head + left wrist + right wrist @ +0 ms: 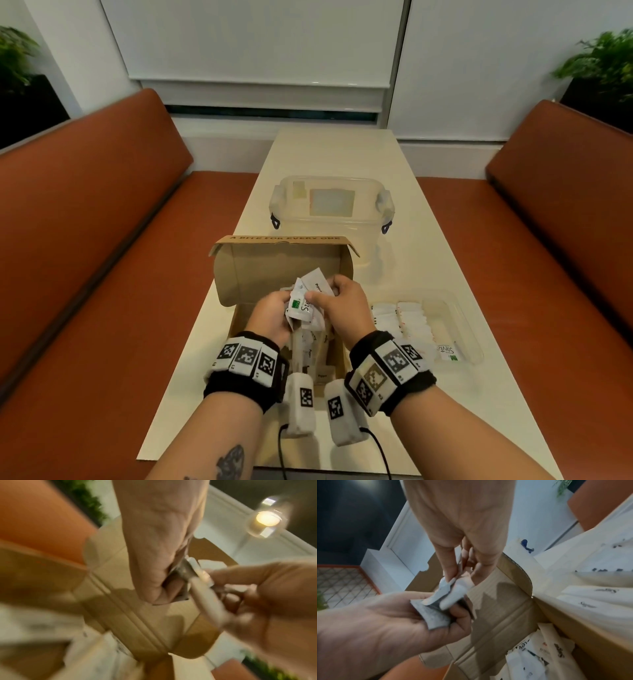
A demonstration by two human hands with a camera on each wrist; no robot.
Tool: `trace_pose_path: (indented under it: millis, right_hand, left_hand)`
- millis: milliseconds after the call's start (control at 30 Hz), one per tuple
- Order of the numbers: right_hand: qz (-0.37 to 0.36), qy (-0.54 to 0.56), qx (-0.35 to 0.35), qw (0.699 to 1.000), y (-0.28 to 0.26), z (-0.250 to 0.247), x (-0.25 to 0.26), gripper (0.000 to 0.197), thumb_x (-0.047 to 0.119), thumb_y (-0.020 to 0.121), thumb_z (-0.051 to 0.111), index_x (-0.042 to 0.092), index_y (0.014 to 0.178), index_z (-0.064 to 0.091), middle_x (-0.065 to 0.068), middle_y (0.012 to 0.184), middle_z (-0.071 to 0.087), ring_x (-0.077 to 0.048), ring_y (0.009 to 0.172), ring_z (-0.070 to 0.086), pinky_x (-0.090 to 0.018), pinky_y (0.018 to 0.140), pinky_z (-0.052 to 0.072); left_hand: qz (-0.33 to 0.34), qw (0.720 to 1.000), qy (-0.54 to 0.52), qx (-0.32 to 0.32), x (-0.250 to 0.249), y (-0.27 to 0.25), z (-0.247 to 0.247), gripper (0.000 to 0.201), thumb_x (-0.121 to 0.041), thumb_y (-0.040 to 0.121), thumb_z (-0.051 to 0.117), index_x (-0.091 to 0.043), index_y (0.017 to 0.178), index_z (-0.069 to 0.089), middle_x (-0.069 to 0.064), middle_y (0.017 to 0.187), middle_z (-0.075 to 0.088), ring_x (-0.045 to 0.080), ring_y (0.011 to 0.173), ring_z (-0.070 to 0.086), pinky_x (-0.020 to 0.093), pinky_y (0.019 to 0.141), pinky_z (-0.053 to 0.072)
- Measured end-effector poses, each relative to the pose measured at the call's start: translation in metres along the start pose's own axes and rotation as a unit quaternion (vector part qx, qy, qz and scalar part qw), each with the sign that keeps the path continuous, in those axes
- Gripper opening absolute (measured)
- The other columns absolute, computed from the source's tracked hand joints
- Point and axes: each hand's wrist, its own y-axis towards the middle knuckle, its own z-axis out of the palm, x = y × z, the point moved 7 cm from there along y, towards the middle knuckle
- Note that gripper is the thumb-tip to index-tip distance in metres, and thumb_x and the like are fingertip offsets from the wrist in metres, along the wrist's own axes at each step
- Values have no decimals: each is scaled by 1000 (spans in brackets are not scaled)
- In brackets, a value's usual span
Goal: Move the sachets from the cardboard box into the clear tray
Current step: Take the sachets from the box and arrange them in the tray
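An open cardboard box point(270, 270) stands on the table with its lid upright, and loose sachets point(310, 349) lie inside it. Over the box, both hands hold one bunch of white sachets point(303, 303). My left hand point(286, 306) grips the bunch from the left, and my right hand point(325, 291) pinches it from the right. The right wrist view shows the bunch point(447, 596) between my left hand point(450, 616) and my right hand point(458, 577). The left wrist view is blurred but shows the same grip point(193, 573). The clear tray point(448, 318) lies right of the box, with rows of sachets point(400, 318) in it.
A clear lidded plastic container point(330, 205) stands behind the box. One Stevia sachet point(447, 353) lies at the tray's near end. Orange benches point(102, 240) flank the narrow white table point(342, 154) on both sides.
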Motion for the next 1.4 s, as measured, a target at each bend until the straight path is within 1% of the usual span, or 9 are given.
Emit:
trace_pose_path:
  millis: [167, 367, 533, 633, 867, 1033, 1167, 1300, 1400]
  right_hand:
    - [-12, -42, -11, 999, 1, 0, -1, 27, 16, 76, 73, 19, 65, 48, 1, 71, 60, -15, 67, 60, -27, 58, 48]
    - [-15, -48, -16, 999, 1, 3, -2, 32, 16, 77, 72, 23, 63, 44, 5, 70, 58, -15, 71, 61, -20, 54, 44]
    - [-25, -29, -30, 999, 3, 3, 4, 27, 17, 78, 72, 19, 66, 47, -9, 83, 66, -22, 80, 66, -35, 64, 54]
    - [-19, -40, -38, 998, 5, -2, 3, 18, 18, 79, 72, 17, 74, 55, -1, 83, 66, -13, 74, 64, -20, 58, 51]
    - [7, 29, -32, 999, 4, 1, -2, 15, 15, 81, 72, 11, 90, 61, -9, 93, 71, -12, 75, 69, -23, 55, 56]
    - [23, -54, -9, 998, 5, 11, -9, 22, 14, 80, 73, 16, 71, 53, -15, 91, 69, -18, 62, 64, -22, 45, 51]
    - [15, -105, 16, 994, 4, 14, -9, 23, 13, 76, 75, 15, 70, 53, -8, 77, 61, -18, 54, 57, -24, 44, 49]
    - [-14, -171, 37, 984, 5, 18, -2, 24, 18, 77, 73, 15, 68, 51, -5, 72, 54, -22, 66, 55, -35, 61, 52]
    - [-24, -199, 33, 979, 5, 15, -2, 25, 21, 77, 73, 14, 71, 50, -8, 81, 53, -19, 67, 53, -24, 54, 45]
  left_hand:
    - [-48, 998, -39, -9, 12, 0, 1, 29, -15, 93, 35, -4, 90, 63, 11, 60, 68, 22, 46, 64, 25, 40, 49]
    - [-75, 995, -58, -11, 17, 2, -3, 34, -20, 93, 32, -6, 95, 63, 17, 75, 71, 32, 77, 63, 45, 77, 48]
    - [-63, 993, -101, -15, 16, 5, -4, 32, -22, 97, 35, -4, 101, 62, 16, 74, 72, 26, 60, 70, 35, 52, 58]
    - [-44, 994, -95, -26, 13, 5, -6, 26, -15, 98, 40, 0, 100, 62, 17, 73, 72, 24, 59, 71, 31, 48, 57]
    - [-24, 997, -31, -59, 13, 5, -16, 27, -3, 95, 44, 5, 116, 58, 28, 107, 65, 31, 85, 67, 39, 84, 56]
    - [-22, 998, -52, -21, 14, 4, -6, 32, -14, 96, 34, -1, 102, 63, 23, 87, 64, 27, 50, 61, 28, 46, 47]
    - [-26, 995, -86, 31, 15, 0, 2, 42, -41, 96, 45, -4, 107, 63, 19, 92, 72, 29, 74, 71, 36, 62, 55]
    - [-9, 999, -27, 19, 17, 0, 1, 48, -22, 85, 68, -4, 126, 53, 21, 118, 63, 34, 106, 63, 47, 81, 54]
    - [-5, 999, -51, 0, 16, 4, -2, 31, -13, 89, 63, -10, 113, 45, 20, 105, 66, 31, 91, 67, 45, 73, 56]
